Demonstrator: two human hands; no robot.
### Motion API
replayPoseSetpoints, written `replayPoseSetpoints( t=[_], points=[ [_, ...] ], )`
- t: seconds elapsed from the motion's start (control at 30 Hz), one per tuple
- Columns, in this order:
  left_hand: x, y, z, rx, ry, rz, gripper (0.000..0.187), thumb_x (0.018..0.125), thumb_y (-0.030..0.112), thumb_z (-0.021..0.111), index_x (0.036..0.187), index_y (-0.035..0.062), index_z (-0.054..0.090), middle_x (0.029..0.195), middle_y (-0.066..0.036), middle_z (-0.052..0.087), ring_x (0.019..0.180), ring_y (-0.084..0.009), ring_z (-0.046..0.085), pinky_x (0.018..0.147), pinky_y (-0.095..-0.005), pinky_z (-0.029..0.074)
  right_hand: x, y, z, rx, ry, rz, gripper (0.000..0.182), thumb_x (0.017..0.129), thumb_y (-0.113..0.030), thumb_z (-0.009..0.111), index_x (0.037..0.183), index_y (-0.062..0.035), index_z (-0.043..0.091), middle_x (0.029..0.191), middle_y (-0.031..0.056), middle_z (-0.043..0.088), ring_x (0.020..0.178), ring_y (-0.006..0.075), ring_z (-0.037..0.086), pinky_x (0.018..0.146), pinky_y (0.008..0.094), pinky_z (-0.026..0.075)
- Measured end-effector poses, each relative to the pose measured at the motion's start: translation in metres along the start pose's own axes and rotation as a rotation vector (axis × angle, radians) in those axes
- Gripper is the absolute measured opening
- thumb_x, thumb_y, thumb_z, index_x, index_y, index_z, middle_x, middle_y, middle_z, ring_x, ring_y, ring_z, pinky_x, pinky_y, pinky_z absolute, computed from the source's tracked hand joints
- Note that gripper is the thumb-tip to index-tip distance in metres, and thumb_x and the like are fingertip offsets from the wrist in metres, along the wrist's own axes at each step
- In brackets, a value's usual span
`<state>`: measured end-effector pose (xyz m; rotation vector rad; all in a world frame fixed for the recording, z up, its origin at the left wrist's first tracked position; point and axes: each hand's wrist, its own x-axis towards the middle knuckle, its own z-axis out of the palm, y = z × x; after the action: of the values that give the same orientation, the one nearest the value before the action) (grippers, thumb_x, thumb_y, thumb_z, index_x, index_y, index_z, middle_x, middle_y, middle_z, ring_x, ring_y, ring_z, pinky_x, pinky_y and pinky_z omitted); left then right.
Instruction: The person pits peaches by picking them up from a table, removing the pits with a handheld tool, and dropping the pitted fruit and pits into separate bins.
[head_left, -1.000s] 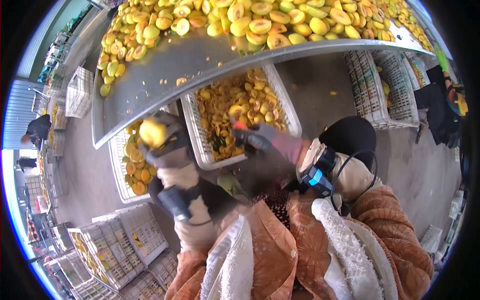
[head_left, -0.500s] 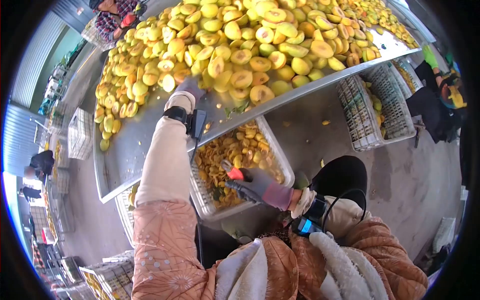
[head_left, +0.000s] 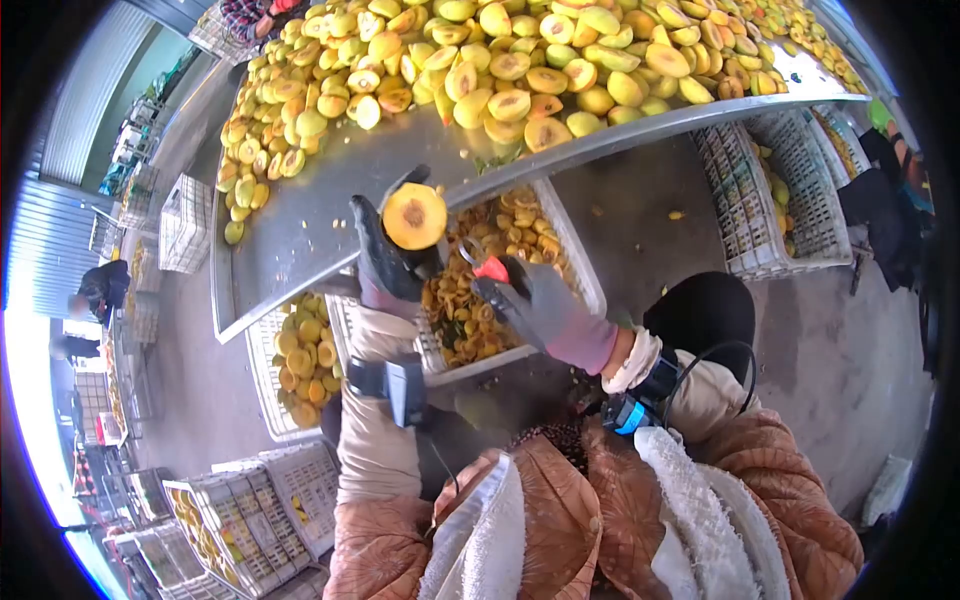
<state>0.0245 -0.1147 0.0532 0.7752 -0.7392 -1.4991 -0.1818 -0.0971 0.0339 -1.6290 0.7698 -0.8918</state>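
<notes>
My left hand (head_left: 383, 268), in a grey glove, holds a yellow peach half (head_left: 415, 217) with its cut face and brown centre turned up. It is over the near edge of the metal table (head_left: 300, 225). My gloved right hand (head_left: 560, 318) is closed round a red-handled tool (head_left: 491, 268) with a curved metal tip, just right of the peach half. Below both hands is a white crate (head_left: 585, 285) full of small peach scraps (head_left: 465, 325). A large heap of peach halves (head_left: 480, 75) covers the far part of the table.
A second crate of peach halves (head_left: 303, 360) stands under the table's left corner. White crates (head_left: 775, 200) stand at the right, with others (head_left: 240, 520) at lower left. A co-worker in a checked sleeve (head_left: 240, 20) is across the table; another person (head_left: 875, 200) is at right.
My left hand has come back from the heap toward me and now holds a peach half, cut face up. My right hand with the tool has risen slightly toward it. The view has shifted.
</notes>
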Motion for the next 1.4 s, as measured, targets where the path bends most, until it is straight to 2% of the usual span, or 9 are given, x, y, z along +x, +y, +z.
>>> replayPoseSetpoints(
  t=[0.37, 0.5, 0.73, 0.8, 0.87, 0.97, 1.03, 1.23, 1.4],
  points=[
    [-0.045, -0.056, 0.043, 0.245, 0.670, 0.258, 0.072, 0.088, 0.063, 0.034, 0.129, 0.0049, 0.041, 0.113, -0.010, 0.054, 0.096, -0.0210, 0.058, 0.078, -0.0328, 0.050, -0.017, -0.009, 0.016, -0.422, 0.040, -0.075, 0.035, 0.085, -0.036, 0.058, 0.092, -0.0022, 0.054, 0.066, 0.0179, 0.060, 0.065, 0.0373, 0.059, 0.057, 0.0446, 0.046],
    [-0.054, -0.055, 0.076, 0.536, 0.741, 0.413, 0.038, 0.100, 0.029, 0.031, 0.114, -0.0025, 0.047, 0.104, -0.012, 0.056, 0.094, -0.0170, 0.054, 0.083, -0.0283, 0.045, -0.022, -0.013, 0.018, -0.503, 0.088, -0.084, 0.029, 0.086, -0.029, 0.055, 0.095, -0.0022, 0.052, 0.066, 0.0179, 0.060, 0.065, 0.0371, 0.060, 0.057, 0.0448, 0.047],
    [-0.043, -0.069, 0.048, 0.622, 0.725, 0.471, 0.039, 0.100, 0.027, 0.030, 0.103, -0.0056, 0.052, 0.094, -0.015, 0.059, 0.084, -0.0208, 0.056, 0.079, -0.0301, 0.045, -0.019, 0.005, 0.016, -0.482, -0.065, -0.008, 0.029, 0.087, -0.024, 0.054, 0.100, 0.0019, 0.052, 0.068, 0.0225, 0.059, 0.068, 0.0417, 0.058, 0.059, 0.0476, 0.045],
    [-0.038, -0.086, 0.013, 1.234, 0.717, 0.772, 0.038, 0.099, 0.025, 0.032, 0.103, -0.0069, 0.052, 0.090, -0.016, 0.060, 0.078, -0.0249, 0.058, 0.076, -0.0318, 0.045, -0.020, 0.015, 0.019, -0.399, -0.076, -0.008, 0.028, 0.088, -0.025, 0.054, 0.095, 0.0023, 0.054, 0.069, 0.0235, 0.058, 0.070, 0.0424, 0.058, 0.058, 0.0472, 0.045],
    [-0.048, -0.073, 0.020, 1.117, 0.641, 0.481, 0.037, 0.099, 0.024, 0.033, 0.105, -0.0071, 0.051, 0.089, -0.017, 0.061, 0.077, -0.0264, 0.058, 0.075, -0.0325, 0.045, -0.022, 0.018, 0.020, -0.320, -0.088, -0.010, 0.029, 0.088, -0.026, 0.054, 0.090, 0.0027, 0.057, 0.069, 0.0246, 0.058, 0.072, 0.0431, 0.057, 0.058, 0.0469, 0.044],
    [-0.050, -0.064, 0.036, 0.734, 0.601, 0.197, 0.033, 0.098, 0.022, 0.035, 0.109, -0.0058, 0.051, 0.090, -0.015, 0.061, 0.075, -0.0269, 0.059, 0.073, -0.0345, 0.046, -0.023, 0.012, 0.019, -0.227, -0.097, -0.007, 0.035, 0.089, -0.031, 0.054, 0.082, 0.0030, 0.059, 0.063, 0.0193, 0.058, 0.063, 0.0369, 0.059, 0.056, 0.0427, 0.044],
    [-0.051, -0.064, 0.030, 0.537, 0.508, 0.191, 0.056, 0.091, 0.053, 0.043, 0.111, 0.0013, 0.053, 0.091, -0.003, 0.054, 0.074, -0.0105, 0.052, 0.064, -0.0245, 0.045, -0.023, -0.001, 0.013, -0.009, -0.293, 0.272, 0.041, 0.090, -0.040, 0.052, 0.079, -0.0006, 0.059, 0.056, 0.0077, 0.053, 0.051, 0.0204, 0.054, 0.048, 0.0335, 0.040],
    [-0.053, -0.066, 0.007, 0.534, 0.540, 0.225, 0.037, 0.098, 0.029, 0.041, 0.115, -0.0020, 0.049, 0.090, -0.010, 0.061, 0.073, -0.0155, 0.058, 0.065, -0.0272, 0.046, -0.012, -0.007, -0.003, 0.766, -0.596, 0.659, 0.047, 0.089, -0.052, 0.048, 0.074, -0.0085, 0.056, 0.055, -0.0018, 0.047, 0.048, 0.0054, 0.042, 0.043, 0.0211, 0.029],
    [-0.051, -0.073, 0.021, 0.509, 0.706, 0.377, 0.058, 0.091, 0.056, 0.039, 0.097, 0.0006, 0.056, 0.083, -0.003, 0.056, 0.071, -0.0117, 0.052, 0.063, -0.0243, 0.044, -0.009, -0.005, 0.022, 0.004, -0.421, 0.459, 0.046, 0.088, -0.049, 0.053, 0.084, -0.0037, 0.059, 0.058, -0.0016, 0.048, 0.052, 0.0076, 0.042, 0.045, 0.0266, 0.033]
  ],
)
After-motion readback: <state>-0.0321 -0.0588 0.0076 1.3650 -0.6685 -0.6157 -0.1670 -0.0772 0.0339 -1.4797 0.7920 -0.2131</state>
